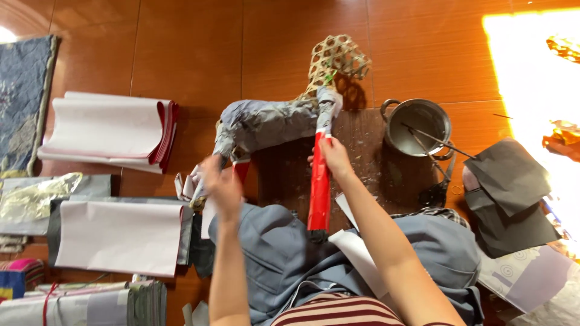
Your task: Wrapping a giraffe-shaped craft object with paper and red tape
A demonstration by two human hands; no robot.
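The right hand (334, 155) is clamped on the red paper-wrapped leg (319, 187) of a woven figure (284, 115), which stands just beyond both grips. The left hand (221, 184) (blurred) closes on another leg (240, 169). Around lie 2 paper stacks (109, 130) on the brown tiled floor (199, 54), right of the grip a metal pot (417, 124).

Reds, greys and browns across our floor

We see a red-brown tiled floor (193, 54) under everything, glossy, with a white glare patch at the right. Our animal-shaped frame (266, 124) is covered in grey paper, its head an open tan woven lattice (337, 57), and one leg (319, 187) is wrapped bright red. The pot (418, 125) is dull silver-grey. Sheets of paper (106, 130) at the left are white with red undersides; others (510, 175) at the right are black. A blue patterned rug (24, 96) lies at the far left. Our trousers (290, 259) are blue-grey, and our shirt (335, 311) is striped dark red and white.
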